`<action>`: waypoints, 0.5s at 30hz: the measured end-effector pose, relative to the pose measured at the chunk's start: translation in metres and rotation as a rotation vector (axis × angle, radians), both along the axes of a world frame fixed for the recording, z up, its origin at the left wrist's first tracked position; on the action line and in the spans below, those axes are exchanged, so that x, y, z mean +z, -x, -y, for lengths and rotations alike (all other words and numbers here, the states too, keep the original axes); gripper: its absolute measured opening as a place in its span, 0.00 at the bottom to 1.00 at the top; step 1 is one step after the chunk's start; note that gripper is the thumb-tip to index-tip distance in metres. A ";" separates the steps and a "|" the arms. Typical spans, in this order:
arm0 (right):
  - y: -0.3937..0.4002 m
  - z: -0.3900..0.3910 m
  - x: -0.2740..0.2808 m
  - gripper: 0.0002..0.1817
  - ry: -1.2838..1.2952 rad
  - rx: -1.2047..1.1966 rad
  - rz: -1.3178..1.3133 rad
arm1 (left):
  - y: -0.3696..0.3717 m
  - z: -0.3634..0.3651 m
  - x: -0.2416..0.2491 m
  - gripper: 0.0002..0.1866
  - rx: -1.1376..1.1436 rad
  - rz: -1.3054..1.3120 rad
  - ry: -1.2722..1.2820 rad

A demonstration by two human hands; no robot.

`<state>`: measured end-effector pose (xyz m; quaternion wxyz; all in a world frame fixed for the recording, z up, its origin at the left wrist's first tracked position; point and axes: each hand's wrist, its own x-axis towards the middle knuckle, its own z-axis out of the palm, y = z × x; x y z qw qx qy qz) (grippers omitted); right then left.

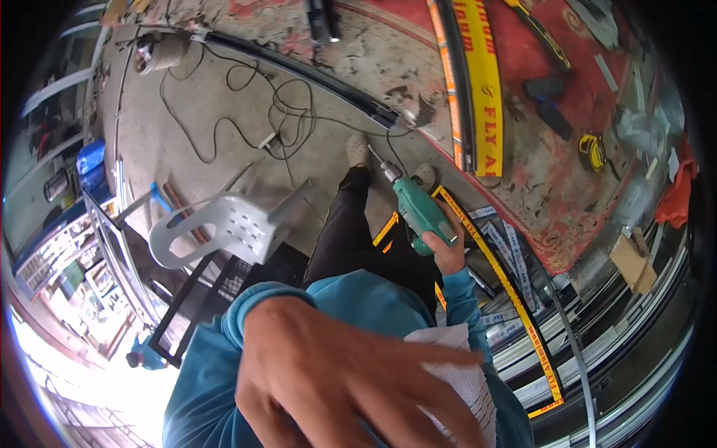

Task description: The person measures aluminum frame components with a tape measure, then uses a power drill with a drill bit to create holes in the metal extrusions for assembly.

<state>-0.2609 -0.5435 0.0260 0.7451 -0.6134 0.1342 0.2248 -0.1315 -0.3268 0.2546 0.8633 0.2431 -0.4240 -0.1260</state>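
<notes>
My right hand (449, 255) is wrapped around the rear of a green power drill (420, 207). The drill's metal chuck and thin bit point away from me, over the floor beside my shoe. Large and close to the camera, my left hand (321, 366) is raised in front of my chest with its back showing and fingers apart, nothing seen in it. Behind its fingers a white cloth (454, 340) lies against my blue top. Just right of the drill runs a frame bar with yellow lettered tape (508, 293).
A grey plastic chair (231, 228) stands left. A black cable (216, 134) loops across the floor below a long dark bar (299, 71). On the red, worn work surface (515, 201) lie yellow-taped profiles (478, 89) and a tape measure (592, 153). Metal lengths (635, 336) are stacked right.
</notes>
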 end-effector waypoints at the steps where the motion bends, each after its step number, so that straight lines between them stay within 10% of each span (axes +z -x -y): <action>1: 0.009 0.009 -0.009 0.38 -0.014 -0.014 -0.020 | 0.000 0.001 -0.012 0.19 0.031 0.014 0.028; 9: -0.004 0.036 -0.013 0.28 -0.431 -0.331 -0.292 | -0.004 -0.043 -0.208 0.42 0.768 -1.529 -0.936; 15: -0.015 0.035 -0.036 0.26 -0.508 -0.249 -0.325 | -0.050 -0.006 -0.262 0.45 0.949 -1.463 -0.888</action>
